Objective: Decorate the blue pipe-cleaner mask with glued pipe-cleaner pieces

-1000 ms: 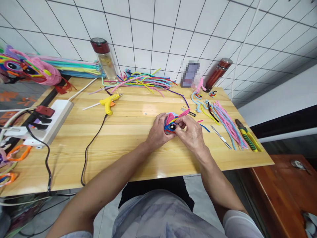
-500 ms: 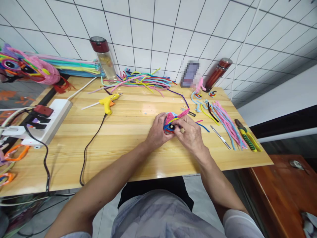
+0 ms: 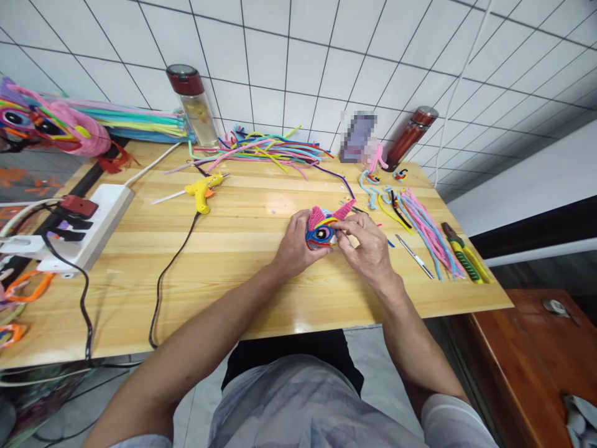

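A small pipe-cleaner animal head point(image 3: 321, 234) is held above the table, with pink pointed ears, a blue-rimmed eye and red and yellow trim. My left hand point(image 3: 295, 247) wraps round its left side, thumb underneath. At its right edge, the fingers of my right hand point(image 3: 366, 247) are pinched together against the trim beside the eye. Those fingertips hide part of that side. Tweezers or a similar thin metal tool point(image 3: 358, 209) lie just behind the head, partly covered.
A yellow glue gun point(image 3: 201, 191) lies left, its cord running forward. Pipe cleaners point(image 3: 270, 152) are heaped by the wall. On the right are pink and blue pipe cleaners point(image 3: 431, 233), a craft knife point(image 3: 414, 256) and pliers point(image 3: 466, 254). A power strip point(image 3: 100, 227) sits far left.
The head has turned so its eye and ears show more fully. My right hand has shifted slightly right and its fingers have drawn back from the eye to the edge.
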Motion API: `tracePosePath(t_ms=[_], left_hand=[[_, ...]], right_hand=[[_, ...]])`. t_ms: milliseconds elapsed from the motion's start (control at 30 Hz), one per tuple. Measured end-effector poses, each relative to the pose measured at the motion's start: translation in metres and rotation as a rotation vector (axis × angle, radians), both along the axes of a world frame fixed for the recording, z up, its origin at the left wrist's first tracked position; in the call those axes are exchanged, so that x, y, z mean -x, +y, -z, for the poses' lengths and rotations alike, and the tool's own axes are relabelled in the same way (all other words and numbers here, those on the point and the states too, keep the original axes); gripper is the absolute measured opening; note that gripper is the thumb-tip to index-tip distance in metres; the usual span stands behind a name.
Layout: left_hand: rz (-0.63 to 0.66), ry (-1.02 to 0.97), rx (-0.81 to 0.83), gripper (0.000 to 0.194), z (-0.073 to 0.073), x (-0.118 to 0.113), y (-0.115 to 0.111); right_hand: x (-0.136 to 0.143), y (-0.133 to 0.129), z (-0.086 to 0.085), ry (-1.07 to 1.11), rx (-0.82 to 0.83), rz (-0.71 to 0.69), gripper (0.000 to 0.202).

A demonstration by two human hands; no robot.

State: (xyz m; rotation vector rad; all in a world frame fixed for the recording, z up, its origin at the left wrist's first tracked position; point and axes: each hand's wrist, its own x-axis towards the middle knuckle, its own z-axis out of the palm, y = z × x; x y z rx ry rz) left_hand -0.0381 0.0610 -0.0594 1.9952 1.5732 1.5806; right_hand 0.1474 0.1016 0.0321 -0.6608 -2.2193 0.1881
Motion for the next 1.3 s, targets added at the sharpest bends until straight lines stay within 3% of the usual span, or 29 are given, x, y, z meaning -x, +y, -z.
tracePosePath(t_ms=[233,533,767,967,1300], left_hand=[[-0.008,0.012,-0.07,0.082,0.0,-0.002,0.002],[-0.009,0.04,-0.057,0.085,0.001,-0.001,0.002],[-0.019,0.03,-0.082,0.085,0.0,-0.002,0.003],[-0.022,0.021,-0.006,0.083,-0.001,-0.001,0.002],[-0.004,0.023,-0.02,0.084,-0.001,0.0,0.001]], right_hand=[[0.004,0.002,0.004,-0.112,-0.041,-0.081,0.028],[0.006,0.005,-0.002,-0.243,0.002,-0.091,0.028],[0.009,0.009,-0.009,-0.268,0.028,-0.122,0.027],[0.007,0.009,-0.008,-0.219,0.077,-0.124,0.026],[0.009,0.011,-0.01,-0.323,-0.001,-0.108,0.021]])
